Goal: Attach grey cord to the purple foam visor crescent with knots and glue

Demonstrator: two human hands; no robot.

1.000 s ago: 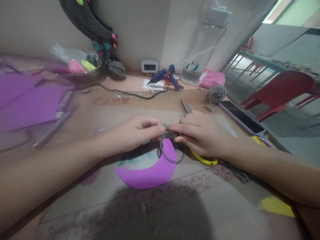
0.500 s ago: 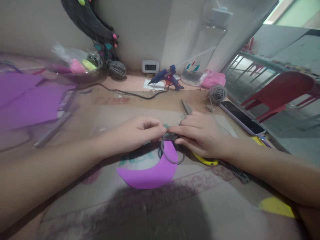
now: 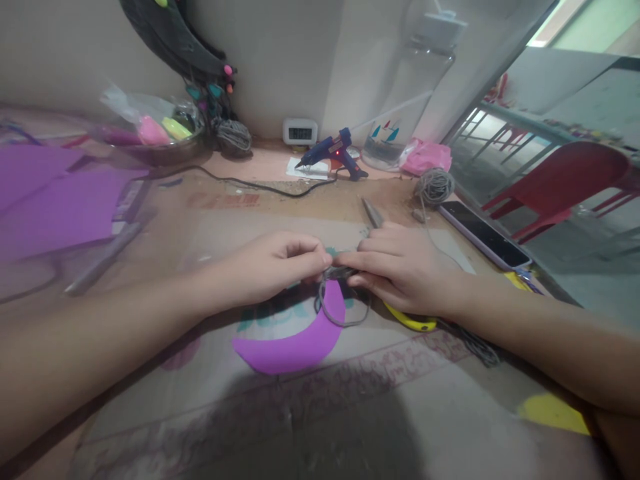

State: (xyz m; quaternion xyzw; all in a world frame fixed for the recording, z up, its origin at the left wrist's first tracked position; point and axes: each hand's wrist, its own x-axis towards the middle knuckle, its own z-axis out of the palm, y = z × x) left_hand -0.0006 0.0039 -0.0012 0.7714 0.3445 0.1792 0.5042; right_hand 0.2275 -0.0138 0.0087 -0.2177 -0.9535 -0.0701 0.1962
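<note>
Two hands pinch a grey cord point(image 3: 345, 321) at the tip of a purple foam crescent point(image 3: 295, 343).

Nearest lies the crescent, already cut out and flat on the cardboard mat point(image 3: 400, 407), with the cord in a slack loop over its upper tip. Just above, the left hand point(image 3: 270, 267) and right hand point(image 3: 400, 267) meet fingertip to fingertip, each pressed shut on the cord, which seems knotted there, though blur hides it. The loop looks not yet drawn tight. Farther back stand the cord ball point(image 3: 434, 185) and the glue gun point(image 3: 330, 152).
</note>
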